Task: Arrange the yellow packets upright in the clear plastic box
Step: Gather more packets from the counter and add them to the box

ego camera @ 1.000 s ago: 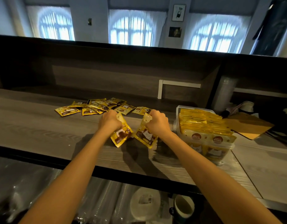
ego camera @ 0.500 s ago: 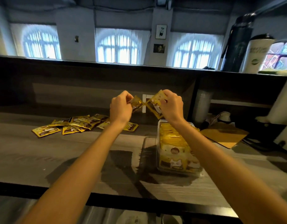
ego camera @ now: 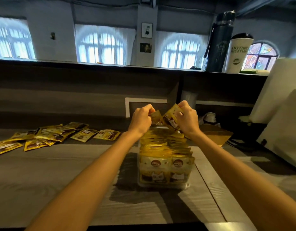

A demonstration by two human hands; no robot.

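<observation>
Head view: the left grip (ego camera: 141, 120) pinches one yellow packet (ego camera: 156, 116) in curled fingers; the right grip (ego camera: 187, 120) pinches a tilted packet (ego camera: 171, 116); both hang just above the far end of the clear plastic box (ego camera: 162, 185), which is packed with upright packets (ego camera: 160, 147); loose packets (ego camera: 48, 135) lie on the surface (ego camera: 43, 180) to its left.

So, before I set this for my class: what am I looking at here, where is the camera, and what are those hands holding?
No machine here: a person works with bare hands, filmed by one camera worn on the head, looking forward and down. On the wooden counter lie loose yellow packets to the left, flat. A clear plastic box holds packets standing upright. Above its far end, the left hand pinches one packet and the right hand pinches a second packet.
</observation>
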